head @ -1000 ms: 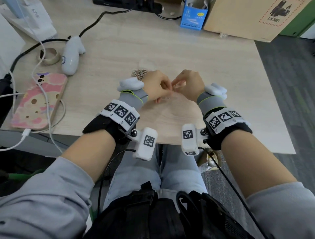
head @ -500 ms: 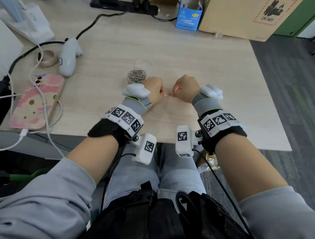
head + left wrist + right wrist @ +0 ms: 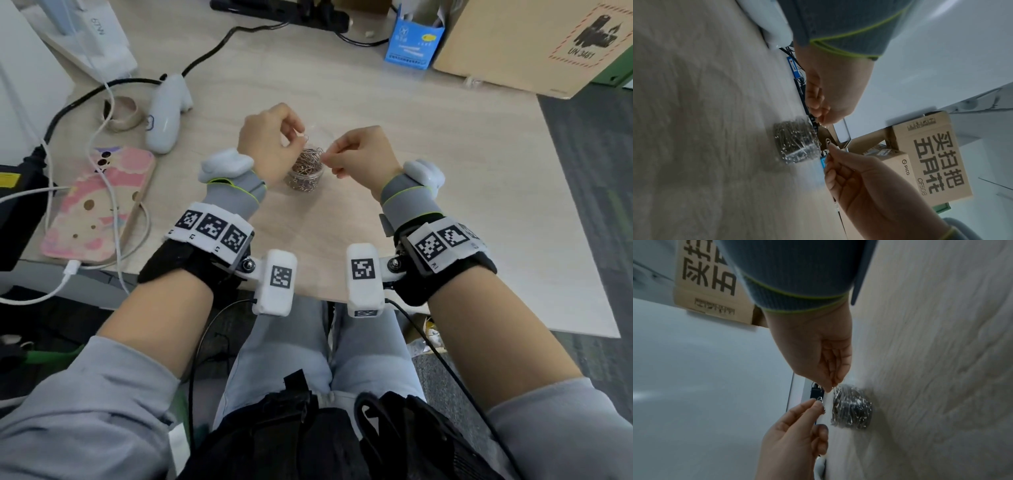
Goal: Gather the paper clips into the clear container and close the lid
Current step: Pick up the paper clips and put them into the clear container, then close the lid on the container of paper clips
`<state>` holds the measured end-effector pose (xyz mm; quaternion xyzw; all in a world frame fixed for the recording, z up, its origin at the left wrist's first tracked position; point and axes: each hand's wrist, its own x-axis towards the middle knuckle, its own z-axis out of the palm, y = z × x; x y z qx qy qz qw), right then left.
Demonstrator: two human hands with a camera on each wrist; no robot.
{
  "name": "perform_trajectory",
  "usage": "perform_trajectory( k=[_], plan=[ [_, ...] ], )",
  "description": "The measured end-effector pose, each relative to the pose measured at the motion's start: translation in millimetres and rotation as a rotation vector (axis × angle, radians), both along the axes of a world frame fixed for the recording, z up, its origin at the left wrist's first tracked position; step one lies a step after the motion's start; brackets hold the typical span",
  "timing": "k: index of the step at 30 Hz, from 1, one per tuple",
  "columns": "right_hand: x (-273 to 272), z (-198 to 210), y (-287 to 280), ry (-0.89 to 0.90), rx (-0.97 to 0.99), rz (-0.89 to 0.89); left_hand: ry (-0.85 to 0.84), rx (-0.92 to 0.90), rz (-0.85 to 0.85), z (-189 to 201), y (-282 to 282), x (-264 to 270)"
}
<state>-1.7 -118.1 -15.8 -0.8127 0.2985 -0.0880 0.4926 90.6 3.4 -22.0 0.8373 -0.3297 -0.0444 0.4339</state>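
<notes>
A small clear container point(image 3: 304, 173), heaped with metal paper clips, stands open on the wooden table point(image 3: 445, 164). My left hand point(image 3: 301, 137) hovers just above its left rim and pinches a paper clip point(image 3: 306, 138) between thumb and forefinger. My right hand point(image 3: 325, 158) hangs over the right rim and pinches another clip. In the left wrist view the container point(image 3: 795, 142) lies below both hands' fingertips, and the right hand's clip point(image 3: 827, 141) shows. The right wrist view shows the container point(image 3: 851, 407) and the left hand's clip point(image 3: 820, 399). A faint clear lid point(image 3: 327, 135) seems to lie just behind the container.
On the left lie a pink-cased phone point(image 3: 99, 205) on a white cable, a white controller point(image 3: 168, 113) and a tape roll point(image 3: 121, 111). A blue carton point(image 3: 412, 44) and a cardboard box point(image 3: 534, 44) stand at the back right.
Both hands have lifted from the table in front of the container and moved forward over its mouth, each carrying a pinched clip.
</notes>
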Motion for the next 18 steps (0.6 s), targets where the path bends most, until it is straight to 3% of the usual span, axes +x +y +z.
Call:
perform_trajectory(
  k=[4, 9, 18],
  plan=[
    [10.8, -1.5, 4.6, 0.034, -0.028, -0.057, 0.016, 0.052, -0.002, -11.2, 1.5, 8.5],
    [13.5, 0.2, 1.8, 0.016, 0.019, -0.059, 0.081, -0.033, 0.000, -20.3, 2.6, 18.4],
    [28.3, -15.6, -16.4, 0.007, 0.033, -0.255, 0.119, -0.060, -0.114, -32.3, 5.5, 26.1]
  ],
)
